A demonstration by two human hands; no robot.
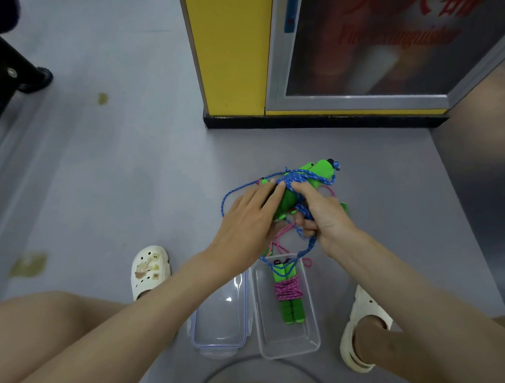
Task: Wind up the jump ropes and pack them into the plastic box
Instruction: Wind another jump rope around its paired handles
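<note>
While a pink rope (287, 290) lies wound in the box (314, 344) at lower centre, the blue rope (298, 177) seems mid-winding above. The right hand (325, 217) curls its fingers round cord and handles (320, 170), and the left hand (246, 223) presses straight fingers on them. Next, the loose loops likely need wrapping.

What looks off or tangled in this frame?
The blue rope is not neatly wound: loose loops tangle with a pink rope, and one droops over the plastic box at its far end, onto the wound bundle. Yellowish stains mark the floor at left.
</note>
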